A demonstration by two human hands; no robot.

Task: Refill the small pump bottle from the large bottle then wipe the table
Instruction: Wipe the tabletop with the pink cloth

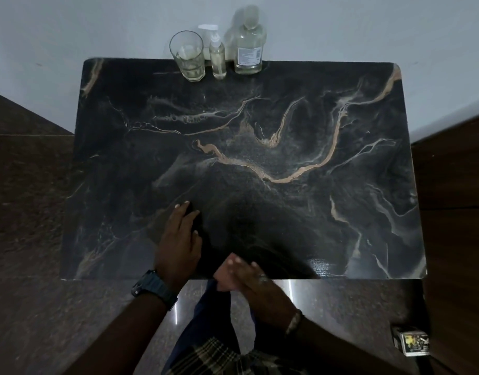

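The small pump bottle (217, 56) stands upright at the table's back edge, with pale liquid inside. To its right is the large clear bottle (249, 47), and to its left a drinking glass (188, 56). My left hand (180, 239) lies flat on the dark marble table (287, 212) near the front, fingers spread. The dim light hides whether cloth lies under it. My right hand (242, 276) is at the front edge, gripping a dark blue cloth (215, 307) that hangs below the tabletop.
The table backs against a white wall (70, 28). Brown floor lies on both sides. A small printed box (411, 343) sits low at the right, off the table. My checked garment (219, 355) fills the bottom of the view.
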